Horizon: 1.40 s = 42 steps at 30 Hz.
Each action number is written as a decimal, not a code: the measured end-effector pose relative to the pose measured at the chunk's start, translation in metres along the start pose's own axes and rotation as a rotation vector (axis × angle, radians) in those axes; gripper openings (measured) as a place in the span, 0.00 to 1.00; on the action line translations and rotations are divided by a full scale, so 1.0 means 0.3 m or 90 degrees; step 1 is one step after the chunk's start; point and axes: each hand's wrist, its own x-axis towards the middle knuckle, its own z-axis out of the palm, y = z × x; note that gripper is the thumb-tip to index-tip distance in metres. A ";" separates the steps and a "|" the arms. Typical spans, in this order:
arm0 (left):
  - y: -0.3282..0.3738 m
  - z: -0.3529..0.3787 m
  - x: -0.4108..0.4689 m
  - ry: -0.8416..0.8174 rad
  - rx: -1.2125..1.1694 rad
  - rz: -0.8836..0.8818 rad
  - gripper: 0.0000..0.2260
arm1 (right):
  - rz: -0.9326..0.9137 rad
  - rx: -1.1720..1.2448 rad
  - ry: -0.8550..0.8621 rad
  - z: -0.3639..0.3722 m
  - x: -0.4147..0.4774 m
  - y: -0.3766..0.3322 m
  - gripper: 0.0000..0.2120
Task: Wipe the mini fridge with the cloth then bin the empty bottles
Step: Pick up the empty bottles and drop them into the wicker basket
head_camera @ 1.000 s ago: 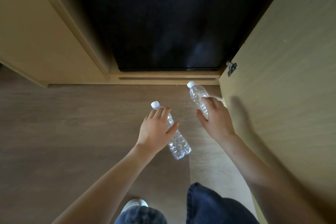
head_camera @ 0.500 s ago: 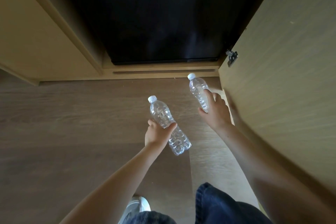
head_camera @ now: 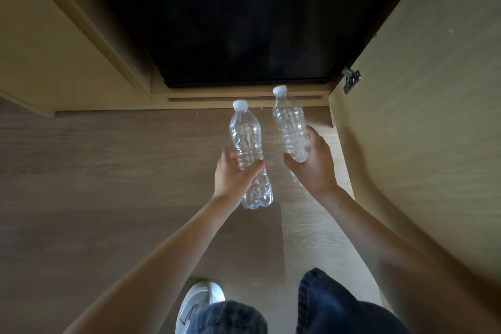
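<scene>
Two clear empty plastic bottles with white caps are held above the wooden floor, caps pointing away from me. My left hand (head_camera: 233,179) grips the left bottle (head_camera: 246,138) around its middle, its base showing below my thumb. My right hand (head_camera: 311,168) grips the right bottle (head_camera: 290,125) near its lower half. The black mini fridge (head_camera: 238,22) stands shut inside a wooden cabinet straight ahead. No cloth or bin is in view.
The cabinet's wooden door (head_camera: 423,116) stands open on the right, its metal hinge (head_camera: 351,80) near the fridge corner. A cabinet panel (head_camera: 54,43) flanks the left. My white shoe (head_camera: 199,304) and jeans knees (head_camera: 333,304) are at the bottom.
Both hands have lifted the bottles off the floor and brought them higher and closer together; the left hand shifted from over the bottle to gripping its middle.
</scene>
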 end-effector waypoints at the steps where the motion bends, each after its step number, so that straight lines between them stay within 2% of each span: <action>1: 0.023 -0.032 -0.010 0.005 0.001 0.007 0.20 | -0.020 0.016 0.012 -0.014 -0.008 -0.036 0.32; 8: 0.226 -0.309 -0.190 0.027 -0.021 -0.013 0.23 | 0.024 0.086 -0.033 -0.198 -0.104 -0.362 0.32; 14: 0.449 -0.530 -0.400 0.037 -0.039 -0.010 0.19 | 0.079 0.133 -0.079 -0.388 -0.166 -0.654 0.32; 19: 0.656 -0.693 -0.580 0.042 -0.049 -0.003 0.17 | 0.112 0.167 -0.075 -0.593 -0.224 -0.906 0.29; 22: 0.806 -0.798 -0.726 0.038 -0.057 -0.007 0.21 | 0.141 0.163 -0.063 -0.751 -0.287 -1.069 0.31; 25: 0.994 -0.909 -0.903 0.035 -0.082 -0.011 0.18 | 0.153 0.121 -0.053 -0.949 -0.354 -1.258 0.34; 31: 1.409 -1.119 -1.312 0.036 -0.097 0.010 0.19 | 0.126 0.096 -0.017 -1.411 -0.474 -1.653 0.32; 36: 1.746 -1.247 -1.628 0.060 -0.131 0.105 0.19 | 0.071 0.112 0.071 -1.778 -0.562 -1.929 0.33; 42: 2.010 -1.336 -1.873 0.088 -0.185 0.245 0.18 | -0.027 0.139 0.164 -2.064 -0.634 -2.104 0.33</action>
